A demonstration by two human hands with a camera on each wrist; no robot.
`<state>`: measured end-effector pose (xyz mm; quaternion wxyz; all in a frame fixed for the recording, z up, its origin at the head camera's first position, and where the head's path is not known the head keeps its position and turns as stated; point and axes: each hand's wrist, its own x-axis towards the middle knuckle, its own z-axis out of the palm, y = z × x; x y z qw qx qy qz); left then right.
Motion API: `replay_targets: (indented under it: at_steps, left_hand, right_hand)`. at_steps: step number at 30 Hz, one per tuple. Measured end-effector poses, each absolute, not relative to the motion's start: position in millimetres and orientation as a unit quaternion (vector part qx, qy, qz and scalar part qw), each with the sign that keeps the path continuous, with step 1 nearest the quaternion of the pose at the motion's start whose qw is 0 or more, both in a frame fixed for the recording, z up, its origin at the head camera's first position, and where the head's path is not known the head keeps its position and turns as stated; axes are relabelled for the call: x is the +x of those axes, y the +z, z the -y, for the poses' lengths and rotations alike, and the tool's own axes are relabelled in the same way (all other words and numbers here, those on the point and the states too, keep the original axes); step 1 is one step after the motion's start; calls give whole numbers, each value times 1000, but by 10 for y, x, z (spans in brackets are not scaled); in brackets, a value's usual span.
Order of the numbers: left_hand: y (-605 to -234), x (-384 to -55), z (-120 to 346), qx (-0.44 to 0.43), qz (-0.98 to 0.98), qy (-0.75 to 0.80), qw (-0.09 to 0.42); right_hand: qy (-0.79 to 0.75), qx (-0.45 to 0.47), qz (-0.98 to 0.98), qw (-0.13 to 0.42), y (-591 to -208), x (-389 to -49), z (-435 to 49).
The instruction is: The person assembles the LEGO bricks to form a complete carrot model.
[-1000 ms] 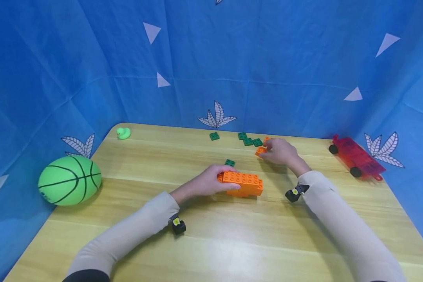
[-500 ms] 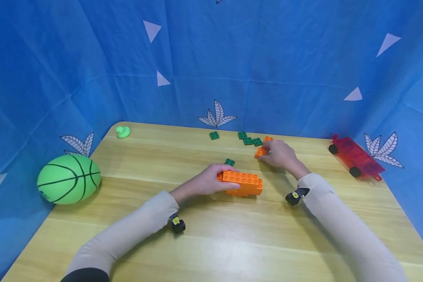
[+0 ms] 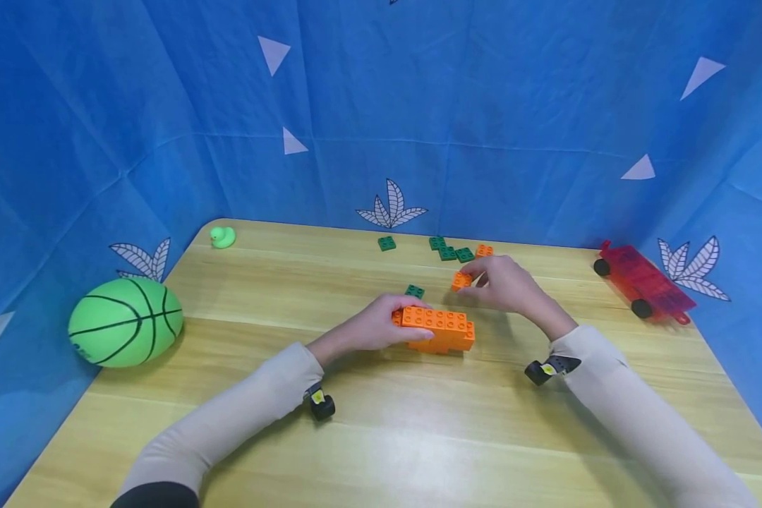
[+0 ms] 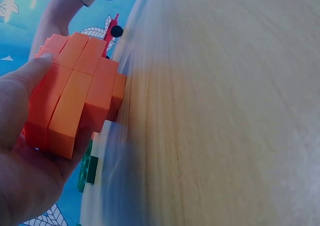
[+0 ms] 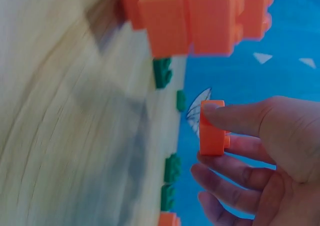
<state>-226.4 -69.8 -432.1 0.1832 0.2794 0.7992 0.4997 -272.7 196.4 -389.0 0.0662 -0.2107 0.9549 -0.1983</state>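
Observation:
My left hand (image 3: 376, 326) grips an assembled block of orange toy bricks (image 3: 441, 331) by its left end, thumb on the near side. In the left wrist view the joined bricks (image 4: 75, 95) form stepped layers. To the right of that block, my right hand (image 3: 504, 286) pinches a small orange brick (image 3: 461, 281) between thumb and fingers. The right wrist view shows this brick (image 5: 212, 131) off the table, its studs towards the palm. A green brick (image 3: 415, 291) lies just behind the left hand.
Several green bricks (image 3: 447, 252) and one orange brick (image 3: 485, 250) lie at the table's back edge. A red toy car (image 3: 644, 282) stands at the right, a green ball (image 3: 125, 323) at the left edge. A green rubber duck (image 3: 223, 237) sits in the far left corner.
The right hand has picked up the small orange brick and drawn it slightly left and nearer. The left hand and the joined bricks have stayed in place.

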Motion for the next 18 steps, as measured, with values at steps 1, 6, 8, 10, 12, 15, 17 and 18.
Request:
replay_targets:
  at_steps: [1,6,8,10,12,15,17,18]
  left_hand:
    - [-4324,-2263,698,278,-798,501,185]
    - [-4350,-2272,701,273,-795,509,187]
    - [-4362,-2276,702,271,-794,512,186]
    - [-4372,-2276,704,268,-793,514,186]
    - [-4378,-2276,705,265,-792,517,187]
    - [-4382,-2280,703,261,-790,521,191]
    - [-4380,-2283,700,259,-787,525,194]
    - [-4379,-2285,699,258,-786,527,197]
  right_hand:
    - [-205,-218,-952,64,-3869,-2697,-1954]
    - [-236,-260,-935,54,-3764,-2549,-1922]
    - [-251,-275,-926,53,-3715,-2488,-1905]
    - [-264,-283,-920,54,-3666,-2433,-1882]
    - [-273,-292,-915,53,-3627,-2388,-1863]
    - [-277,-300,-911,51,-3580,-2338,-1835]
    - [-278,-307,-909,51,-3555,-2311,-1822]
    - [-279,-311,-907,52,-3543,-2296,-1817]
